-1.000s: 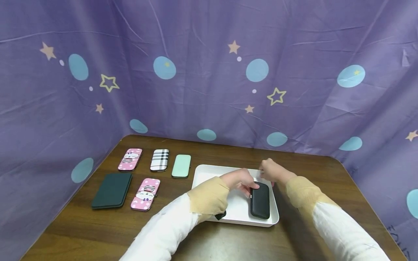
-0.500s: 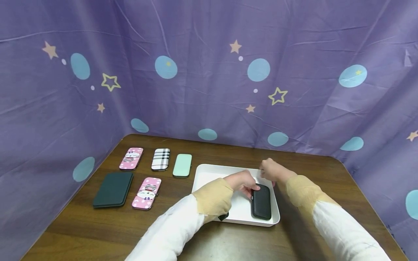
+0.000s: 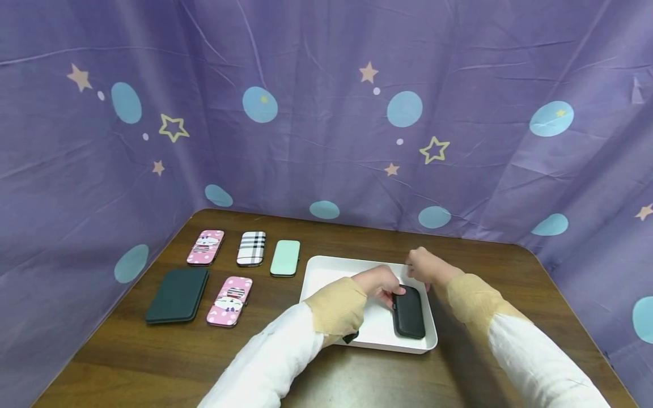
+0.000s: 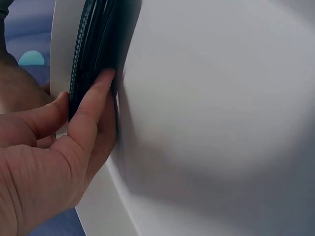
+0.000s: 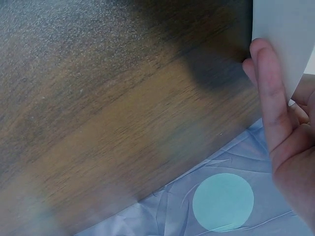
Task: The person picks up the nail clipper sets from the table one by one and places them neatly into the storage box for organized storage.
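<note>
A slim black case [image 3: 410,313] lies along the right side of a shallow white tray [image 3: 326,274]. My left hand [image 3: 380,283] pinches its far left edge. In the left wrist view, that hand's thumb is on one face of the case [image 4: 93,44] and its fingers are on the other, and a stitched edge shows. My right hand [image 3: 425,267] grips the tray's far right corner. From the right wrist, its fingers [image 5: 269,73] lie against the outer face of the tray wall [image 5: 283,39].
Left of the tray lie two pink patterned cases [image 3: 206,247] [image 3: 230,301], a plaid case [image 3: 251,248], a mint green case [image 3: 285,258] and a wider dark green case [image 3: 177,296]. A purple curtain [image 3: 316,113] hangs behind the wooden table [image 3: 484,255].
The near end of the black case has risen slightly and shifted a little to the right, still in my left hand's pinch. My right hand stays on the tray corner.
</note>
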A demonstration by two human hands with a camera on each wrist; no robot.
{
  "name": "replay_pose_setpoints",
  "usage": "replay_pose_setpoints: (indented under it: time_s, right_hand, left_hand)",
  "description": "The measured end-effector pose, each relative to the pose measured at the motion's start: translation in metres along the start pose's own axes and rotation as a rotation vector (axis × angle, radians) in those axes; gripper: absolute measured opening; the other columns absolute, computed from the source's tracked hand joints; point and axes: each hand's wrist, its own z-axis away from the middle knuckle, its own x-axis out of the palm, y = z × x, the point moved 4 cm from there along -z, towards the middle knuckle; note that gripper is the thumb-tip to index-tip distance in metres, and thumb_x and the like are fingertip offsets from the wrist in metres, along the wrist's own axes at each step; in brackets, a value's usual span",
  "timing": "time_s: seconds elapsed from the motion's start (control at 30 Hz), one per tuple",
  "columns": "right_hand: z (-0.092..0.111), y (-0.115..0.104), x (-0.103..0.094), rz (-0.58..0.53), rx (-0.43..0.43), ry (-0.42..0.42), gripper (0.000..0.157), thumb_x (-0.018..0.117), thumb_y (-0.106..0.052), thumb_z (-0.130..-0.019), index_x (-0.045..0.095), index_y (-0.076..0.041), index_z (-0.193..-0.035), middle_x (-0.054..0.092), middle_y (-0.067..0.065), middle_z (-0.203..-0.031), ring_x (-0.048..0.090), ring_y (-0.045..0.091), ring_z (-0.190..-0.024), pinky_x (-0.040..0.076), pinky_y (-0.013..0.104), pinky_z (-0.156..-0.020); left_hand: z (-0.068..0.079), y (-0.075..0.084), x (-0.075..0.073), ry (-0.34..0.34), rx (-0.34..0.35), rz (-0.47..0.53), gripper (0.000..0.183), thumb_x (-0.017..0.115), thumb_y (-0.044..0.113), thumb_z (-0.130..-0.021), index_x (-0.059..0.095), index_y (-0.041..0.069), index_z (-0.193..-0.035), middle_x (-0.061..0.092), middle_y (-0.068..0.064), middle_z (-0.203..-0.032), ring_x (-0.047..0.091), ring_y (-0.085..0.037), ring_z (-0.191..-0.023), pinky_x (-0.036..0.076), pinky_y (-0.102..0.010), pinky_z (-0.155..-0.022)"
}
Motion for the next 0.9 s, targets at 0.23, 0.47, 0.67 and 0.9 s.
replay_pose_setpoints:
  time_s: [0.23, 0.47, 0.67, 0.9]
  right_hand:
    - [0.001, 0.0, -0.001, -0.044, 0.006, -0.004, 0.016, 0.061, 0.007, -0.076, 0.06, -0.003, -0.063, 0.053, 0.002, -0.051, 0.054, 0.013, -0.032, 0.046, 0.02, -0.041]
    - [0.002, -0.003, -0.002, -0.032, -0.025, 0.035, 0.019, 0.059, 0.007, -0.074, 0.057, -0.005, -0.058, 0.05, -0.001, -0.049, 0.054, 0.012, -0.032, 0.044, 0.019, -0.039]
    - [0.007, -0.002, -0.003, -0.052, -0.068, 0.071, 0.019, 0.063, 0.006, -0.073, 0.057, -0.004, -0.058, 0.051, 0.001, -0.051, 0.055, 0.013, -0.033, 0.044, 0.019, -0.038]
    - [0.01, 0.012, 0.006, -0.18, -0.037, 0.068, 0.011, 0.064, 0.002, -0.081, 0.064, -0.002, -0.071, 0.061, 0.008, -0.062, 0.055, 0.011, -0.034, 0.046, 0.021, -0.037]
  left_hand:
    - [-0.002, -0.002, -0.002, -0.038, -0.009, -0.024, 0.016, 0.065, 0.0, -0.085, 0.056, -0.012, -0.08, 0.061, -0.029, -0.071, 0.066, -0.041, -0.063, 0.057, -0.042, -0.054]
    - [0.08, 0.032, -0.006, 0.146, 0.018, -0.329, 0.028, 0.066, 0.012, -0.089, 0.053, -0.005, -0.07, 0.066, -0.025, -0.07, 0.069, -0.036, -0.075, 0.058, -0.033, -0.063]
    - [0.089, 0.04, -0.004, 0.217, 0.039, -0.59, 0.037, 0.067, 0.02, -0.088, 0.056, -0.003, -0.062, 0.068, -0.018, -0.066, 0.069, -0.027, -0.067, 0.056, -0.027, -0.058]
    - [0.089, 0.045, -0.008, 0.248, 0.063, -0.739, 0.039, 0.071, 0.024, -0.085, 0.056, -0.001, -0.06, 0.066, -0.013, -0.057, 0.068, -0.021, -0.055, 0.054, -0.023, -0.05]
